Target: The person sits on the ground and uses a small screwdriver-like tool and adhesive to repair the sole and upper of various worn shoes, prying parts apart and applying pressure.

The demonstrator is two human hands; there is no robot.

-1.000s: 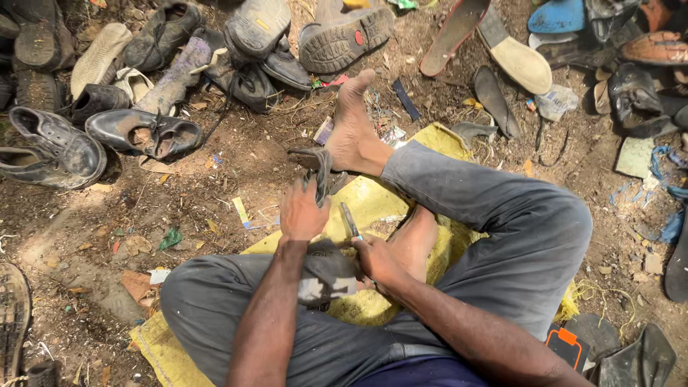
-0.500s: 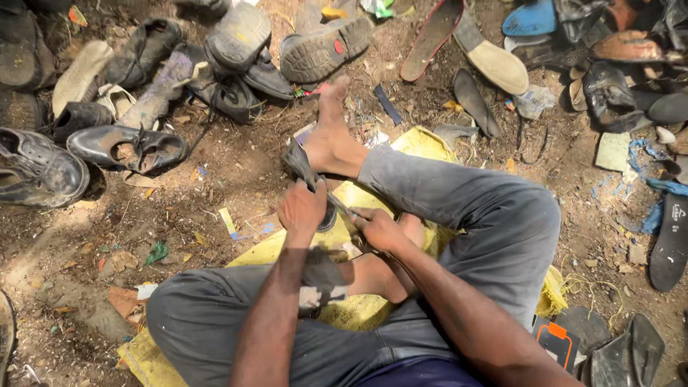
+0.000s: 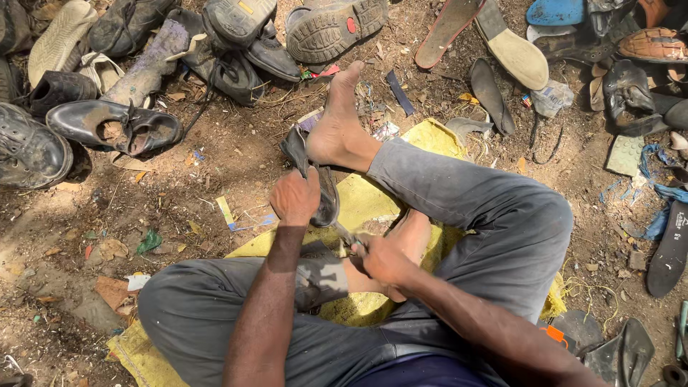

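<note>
While the person sits cross-legged on one yellow sack [image 3: 401, 154], the left hand [image 3: 295, 197] closes around one dark shoe sole [image 3: 322, 188], pressing it beside the bare right foot [image 3: 337, 129]. The right hand [image 3: 383, 259] pinches one thin metal blade [image 3: 346, 234] against that sole. Two worn black shoes [image 3: 115, 127] lie nearby on the dirt.

Two hands work on one dark shoe sole [image 3: 320, 188]; one yellow sack [image 3: 423, 140] lies underneath, two bare feet showing.
</note>
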